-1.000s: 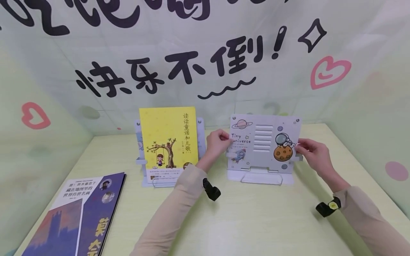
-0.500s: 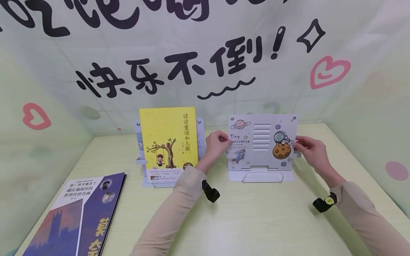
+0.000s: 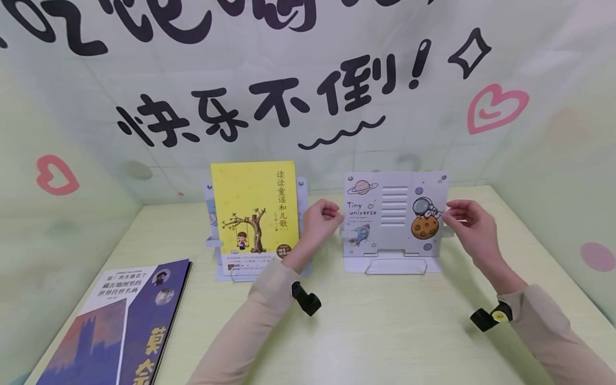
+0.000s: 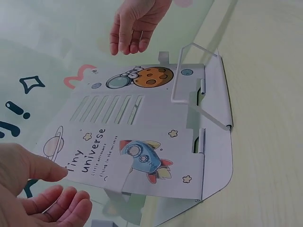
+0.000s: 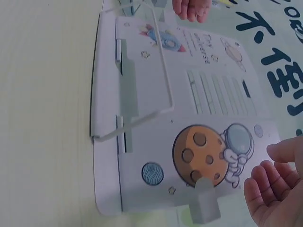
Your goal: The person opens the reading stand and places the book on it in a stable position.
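A white metal book stand [image 3: 394, 238], printed "Tiny universe" with a rocket and an astronaut, stands upright on the table, a wire holder folded out at its foot. My left hand [image 3: 323, 222] is beside its left edge, fingers loosely curled. In the left wrist view the thumb [image 4: 45, 169] comes close to the edge; whether it touches cannot be told. My right hand [image 3: 471, 227] is by the right edge, thumb toward the panel and other fingers relaxed. Neither hand grips anything. To the left, a yellow book [image 3: 255, 195] leans on a second book stand [image 3: 303, 198].
A large purple-and-white book [image 3: 144, 299] lies flat at the table's left. Behind everything hangs a printed wall sheet [image 3: 269, 144] with black characters. The pale wood table [image 3: 366, 331] stretches in front. Black wrist cameras [image 3: 306, 299] sit on both cuffs.
The right-hand stand moved slightly left and straightened between the first two frames. Both hands, which pinched its side edges, have since loosened, and the left hand has drawn a little away.
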Available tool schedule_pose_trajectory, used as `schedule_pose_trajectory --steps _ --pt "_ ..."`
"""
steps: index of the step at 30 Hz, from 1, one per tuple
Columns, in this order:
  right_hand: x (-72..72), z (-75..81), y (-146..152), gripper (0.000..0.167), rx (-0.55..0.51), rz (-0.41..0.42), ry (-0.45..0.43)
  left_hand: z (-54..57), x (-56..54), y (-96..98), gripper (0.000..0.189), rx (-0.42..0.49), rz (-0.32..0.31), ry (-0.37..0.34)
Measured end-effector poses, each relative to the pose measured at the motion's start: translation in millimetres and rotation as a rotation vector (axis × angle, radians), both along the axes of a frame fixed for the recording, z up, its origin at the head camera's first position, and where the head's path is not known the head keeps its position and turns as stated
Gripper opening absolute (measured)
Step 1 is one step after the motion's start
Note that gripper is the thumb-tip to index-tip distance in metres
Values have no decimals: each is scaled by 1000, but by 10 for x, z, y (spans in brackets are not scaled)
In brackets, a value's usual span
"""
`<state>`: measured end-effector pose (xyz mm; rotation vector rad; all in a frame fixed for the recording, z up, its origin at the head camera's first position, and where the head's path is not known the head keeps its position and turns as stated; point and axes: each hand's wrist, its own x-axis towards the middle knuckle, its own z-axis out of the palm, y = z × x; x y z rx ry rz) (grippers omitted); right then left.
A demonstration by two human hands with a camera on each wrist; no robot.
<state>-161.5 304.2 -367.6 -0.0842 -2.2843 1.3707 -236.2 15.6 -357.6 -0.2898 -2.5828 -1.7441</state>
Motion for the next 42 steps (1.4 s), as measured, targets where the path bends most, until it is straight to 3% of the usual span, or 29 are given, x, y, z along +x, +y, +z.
schedule_pose_trajectory --steps 7,17,42 --pt "66 110 -341 25 -9 164 42 30 159 -282 15 4 -90 35" --pt "67 145 -857 21 6 354 79 -3 335 -782 12 34 -48 65" --pt "133 15 -2250 22 -99 749 10 -30 794 -2209 19 -122 264 -48"
